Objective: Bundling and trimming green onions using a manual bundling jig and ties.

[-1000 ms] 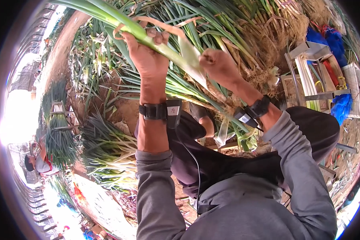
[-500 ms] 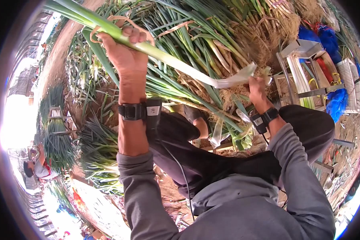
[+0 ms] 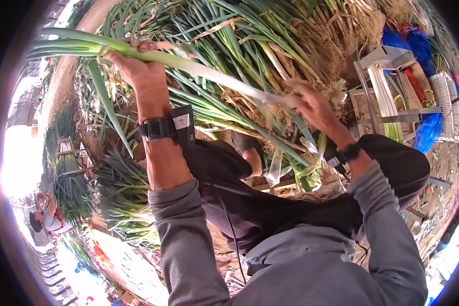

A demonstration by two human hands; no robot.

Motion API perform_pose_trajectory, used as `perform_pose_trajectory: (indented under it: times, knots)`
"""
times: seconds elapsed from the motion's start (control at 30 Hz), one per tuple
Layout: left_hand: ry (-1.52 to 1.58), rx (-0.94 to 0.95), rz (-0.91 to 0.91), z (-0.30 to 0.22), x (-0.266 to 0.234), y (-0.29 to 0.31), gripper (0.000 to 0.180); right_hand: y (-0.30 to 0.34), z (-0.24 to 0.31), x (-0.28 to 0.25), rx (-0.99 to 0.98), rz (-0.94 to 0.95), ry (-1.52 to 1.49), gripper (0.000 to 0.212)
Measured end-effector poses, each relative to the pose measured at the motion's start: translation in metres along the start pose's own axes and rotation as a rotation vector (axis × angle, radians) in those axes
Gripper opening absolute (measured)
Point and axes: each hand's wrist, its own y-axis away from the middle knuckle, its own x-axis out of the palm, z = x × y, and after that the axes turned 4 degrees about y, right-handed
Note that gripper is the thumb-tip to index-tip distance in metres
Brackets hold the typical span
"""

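A long green onion (image 3: 204, 71) lies slantwise across the upper middle, its green leaves to the left and its white shank to the right. My left hand (image 3: 140, 66) is closed around it where the green begins. At the white root end is my right hand (image 3: 311, 104), a little blurred, its thumb and fingers about the tip; the very end is hidden by the fingers. One leaf (image 3: 107, 107) hangs down below my left hand. Beneath the held stalk spreads a big heap of green onions (image 3: 270, 56) with dry outer skins and hairy roots.
A metal rack (image 3: 385, 92) with white stalks in it stands at the right, beside blue plastic (image 3: 428, 132) and a white basket (image 3: 446, 107). Tied bundles (image 3: 71, 173) and loose green onions (image 3: 127, 194) lie at left. Another person (image 3: 51, 222) is at the far left.
My left hand has moved left and slightly down with the green onion. The loose pale skin at my right hand is no longer seen there; that hand has shifted left to the root end.
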Motion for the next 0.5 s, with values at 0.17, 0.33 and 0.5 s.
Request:
perform_pose_trajectory:
  times: [0.17, 0.33, 0.5]
  knots:
    - [0.003, 0.047, -0.222, 0.03, -0.02, -0.008, 0.05, -0.013, 0.006, 0.0, -0.15, 0.251, 0.377, 0.034]
    - [0.02, -0.107, -0.23, 0.056, -0.007, -0.006, 0.039, -0.04, 0.051, 0.002, -0.056, 0.274, 0.096, 0.028]
    - [0.049, -0.227, -0.21, 0.055, -0.047, -0.024, 0.036, -0.057, 0.067, 0.018, -0.359, 0.358, 0.286, 0.027]
